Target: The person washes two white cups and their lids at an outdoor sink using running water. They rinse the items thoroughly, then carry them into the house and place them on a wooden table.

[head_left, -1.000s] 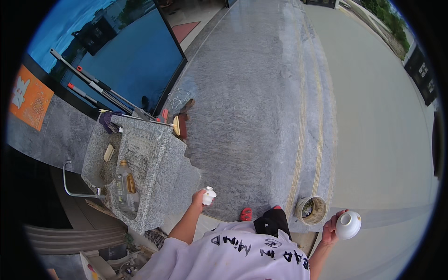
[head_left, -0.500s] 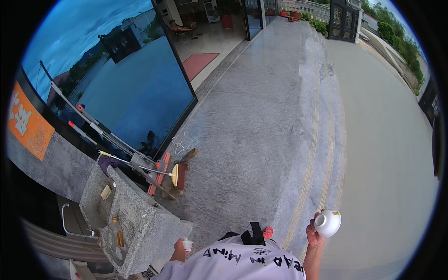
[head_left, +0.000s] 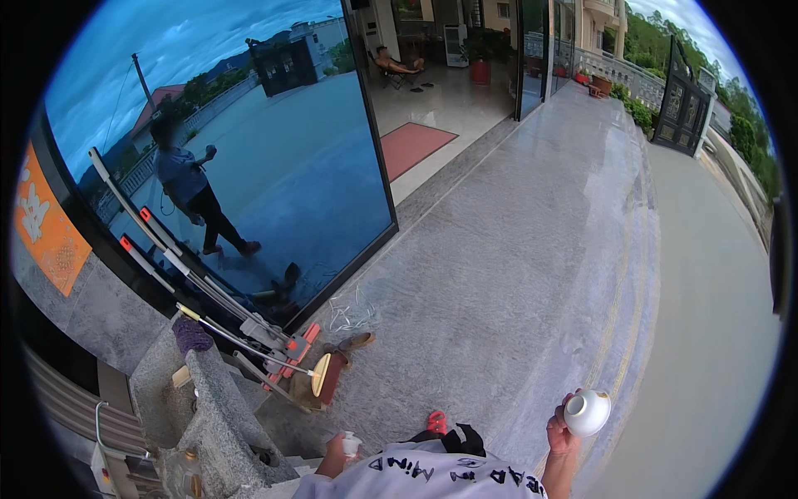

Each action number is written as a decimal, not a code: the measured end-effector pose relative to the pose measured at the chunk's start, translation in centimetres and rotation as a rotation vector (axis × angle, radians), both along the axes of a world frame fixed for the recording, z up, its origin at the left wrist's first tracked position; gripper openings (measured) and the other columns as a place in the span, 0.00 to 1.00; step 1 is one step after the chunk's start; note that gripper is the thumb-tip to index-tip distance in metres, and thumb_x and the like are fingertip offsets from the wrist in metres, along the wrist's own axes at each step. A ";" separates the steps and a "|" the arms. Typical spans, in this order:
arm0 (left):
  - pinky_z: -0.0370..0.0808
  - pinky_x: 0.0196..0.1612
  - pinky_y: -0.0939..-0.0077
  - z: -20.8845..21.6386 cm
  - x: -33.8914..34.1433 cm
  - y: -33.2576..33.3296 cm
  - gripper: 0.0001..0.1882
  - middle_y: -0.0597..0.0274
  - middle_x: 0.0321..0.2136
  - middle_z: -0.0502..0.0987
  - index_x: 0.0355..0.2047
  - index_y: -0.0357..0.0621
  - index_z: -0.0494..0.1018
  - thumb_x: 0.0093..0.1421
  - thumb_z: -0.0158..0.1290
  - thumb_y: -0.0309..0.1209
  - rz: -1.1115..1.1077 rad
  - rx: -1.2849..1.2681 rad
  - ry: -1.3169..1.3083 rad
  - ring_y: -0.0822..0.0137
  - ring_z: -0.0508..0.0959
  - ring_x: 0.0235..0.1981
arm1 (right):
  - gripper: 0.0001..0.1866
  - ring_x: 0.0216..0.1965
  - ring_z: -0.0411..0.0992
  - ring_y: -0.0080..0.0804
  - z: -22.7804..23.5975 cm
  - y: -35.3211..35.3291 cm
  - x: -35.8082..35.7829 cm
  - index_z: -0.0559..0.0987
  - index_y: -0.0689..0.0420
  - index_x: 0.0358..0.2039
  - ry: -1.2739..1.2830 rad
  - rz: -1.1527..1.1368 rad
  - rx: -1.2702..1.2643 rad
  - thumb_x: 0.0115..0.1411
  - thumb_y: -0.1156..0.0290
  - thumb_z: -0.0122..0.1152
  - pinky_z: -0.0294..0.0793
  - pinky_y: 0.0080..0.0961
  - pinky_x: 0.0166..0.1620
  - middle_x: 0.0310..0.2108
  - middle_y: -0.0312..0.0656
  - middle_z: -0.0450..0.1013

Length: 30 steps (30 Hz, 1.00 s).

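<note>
At the lower right, my right hand (head_left: 561,437) grips a white bowl (head_left: 587,413) by its rim. The bowl is tipped on its side, with its round foot and outer wall showing. Low in the middle, my left hand (head_left: 334,456) is closed on a small white cup (head_left: 352,444), held beside my body. Fingers and thumb partly cover the cup. Left of that hand stands a stone sink (head_left: 237,416), with a bottle (head_left: 192,474) inside it. Neither hand touches the sink.
Brooms and mops (head_left: 241,320) lean against a dark glass panel (head_left: 274,191) that reflects a walking figure. Brown shoes (head_left: 356,342) lie near the brush heads. Grey paving (head_left: 474,274) runs ahead, with steps down on the right. Through the doorway, a person (head_left: 395,63) reclines beyond a red mat (head_left: 420,150).
My view has swung up, bringing more of the doorway and the reflected figure into sight. The sink has slid toward the lower left. Both hands keep hold of the bowl and cup.
</note>
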<state>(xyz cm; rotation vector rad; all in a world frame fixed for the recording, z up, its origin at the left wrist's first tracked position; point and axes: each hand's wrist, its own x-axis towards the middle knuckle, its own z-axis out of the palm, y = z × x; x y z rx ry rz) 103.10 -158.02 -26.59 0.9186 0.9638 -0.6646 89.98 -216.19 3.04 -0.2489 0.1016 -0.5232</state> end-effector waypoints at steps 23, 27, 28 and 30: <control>0.75 0.25 0.49 4.5 54.3 -26.9 0.21 0.45 0.35 0.75 0.47 0.38 0.65 0.55 0.44 0.36 -0.053 0.195 -0.046 0.45 0.78 0.29 | 0.21 0.32 0.76 0.40 -0.7 -29.2 63.6 0.69 0.51 0.50 0.009 0.297 0.173 0.59 0.56 0.51 0.75 0.28 0.19 0.40 0.54 0.73; 0.75 0.27 0.48 3.5 60.9 -29.7 0.21 0.46 0.35 0.75 0.47 0.40 0.65 0.55 0.44 0.37 -0.082 0.215 -0.161 0.45 0.77 0.30 | 0.19 0.20 0.71 0.34 2.2 -31.9 77.5 0.71 0.50 0.48 0.113 0.427 0.125 0.60 0.55 0.50 0.66 0.21 0.16 0.38 0.51 0.74; 0.74 0.27 0.47 2.9 62.8 -30.8 0.21 0.46 0.36 0.75 0.47 0.41 0.65 0.55 0.44 0.38 -0.118 0.232 -0.226 0.45 0.77 0.31 | 0.21 0.21 0.72 0.34 2.7 -32.5 80.8 0.71 0.50 0.49 0.114 0.432 0.147 0.59 0.53 0.50 0.66 0.21 0.16 0.37 0.51 0.74; 0.74 0.28 0.47 2.9 68.2 -34.3 0.21 0.47 0.36 0.75 0.46 0.42 0.65 0.55 0.44 0.38 -0.147 0.233 -0.299 0.44 0.77 0.31 | 0.22 0.28 0.74 0.37 2.3 -34.2 87.1 0.71 0.52 0.48 0.043 0.456 0.137 0.59 0.53 0.50 0.69 0.23 0.16 0.39 0.52 0.74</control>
